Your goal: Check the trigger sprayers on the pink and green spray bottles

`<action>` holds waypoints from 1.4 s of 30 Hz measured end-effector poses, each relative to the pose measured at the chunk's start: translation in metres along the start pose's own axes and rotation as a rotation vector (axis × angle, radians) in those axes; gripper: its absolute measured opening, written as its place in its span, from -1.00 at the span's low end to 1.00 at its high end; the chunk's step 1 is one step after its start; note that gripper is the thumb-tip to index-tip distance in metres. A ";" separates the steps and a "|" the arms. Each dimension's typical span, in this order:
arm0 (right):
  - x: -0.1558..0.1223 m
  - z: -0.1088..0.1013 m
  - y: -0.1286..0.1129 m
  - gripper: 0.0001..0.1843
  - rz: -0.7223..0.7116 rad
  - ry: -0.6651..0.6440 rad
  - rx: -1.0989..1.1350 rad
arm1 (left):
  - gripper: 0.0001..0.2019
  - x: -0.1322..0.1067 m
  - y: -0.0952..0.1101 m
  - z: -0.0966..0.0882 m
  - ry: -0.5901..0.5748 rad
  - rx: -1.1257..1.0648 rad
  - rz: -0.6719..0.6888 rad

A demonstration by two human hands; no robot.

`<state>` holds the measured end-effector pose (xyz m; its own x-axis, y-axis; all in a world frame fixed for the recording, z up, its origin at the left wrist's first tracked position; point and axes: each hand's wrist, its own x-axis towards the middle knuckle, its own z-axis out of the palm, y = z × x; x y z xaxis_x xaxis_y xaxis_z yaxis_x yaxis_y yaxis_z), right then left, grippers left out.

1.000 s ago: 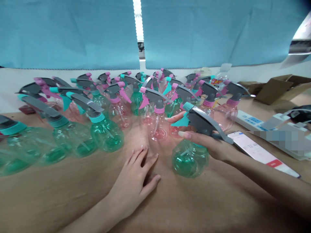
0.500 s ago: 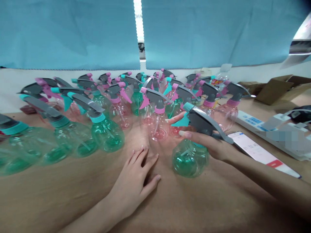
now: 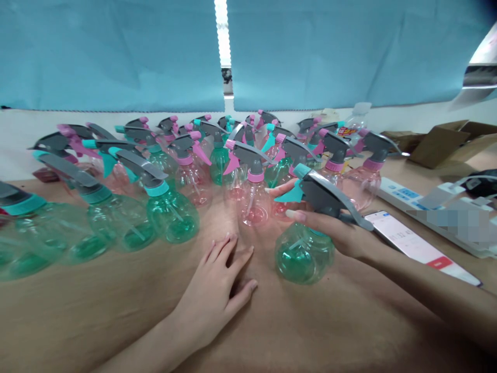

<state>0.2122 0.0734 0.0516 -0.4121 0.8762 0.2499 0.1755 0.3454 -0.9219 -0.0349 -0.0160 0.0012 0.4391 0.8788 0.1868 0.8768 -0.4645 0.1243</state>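
My right hand [image 3: 330, 230] is closed around the neck of a green spray bottle [image 3: 305, 259], just below its grey and turquoise trigger head. The bottle stands upright on the table [image 3: 310, 331]; the thumb lies across the near side and a finger reaches out behind the trigger. My left hand [image 3: 221, 280] rests palm down on the tabletop, its fingers stretched out and holding nothing. Just beyond the left fingertips is a pink spray bottle [image 3: 254, 204]. Another green spray bottle [image 3: 173, 217] stands to the left of that hand.
Several more green and pink spray bottles crowd the back and left. At the right lie a phone [image 3: 415, 243] and a white power strip [image 3: 435, 217] with plugs. Behind them are an open cardboard box [image 3: 442, 145] and a clear bottle [image 3: 357, 120]. A blue cloth [image 3: 116, 57] hangs behind.
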 end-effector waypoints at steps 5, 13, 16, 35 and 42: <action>0.001 0.001 0.000 -0.61 0.011 0.015 -0.017 | -0.53 0.000 0.000 0.001 -0.003 0.006 -0.005; 0.003 0.004 -0.004 -0.53 -0.019 -0.019 0.018 | -0.53 0.001 0.000 0.000 -0.020 -0.003 -0.013; 0.007 0.004 0.005 -0.53 -0.029 0.008 0.014 | -0.53 0.001 -0.001 0.000 -0.014 0.002 -0.013; 0.005 -0.005 0.021 -0.74 -0.043 -0.004 -0.036 | -0.53 -0.002 -0.003 0.004 0.018 -0.014 -0.008; -0.011 0.014 -0.009 -0.78 -0.039 -0.164 -0.014 | -0.53 -0.003 -0.006 0.010 0.066 -0.024 0.009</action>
<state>0.2026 0.0565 0.0527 -0.5588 0.7961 0.2324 0.1690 0.3837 -0.9079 -0.0393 -0.0147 -0.0101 0.4321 0.8659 0.2519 0.8678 -0.4753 0.1452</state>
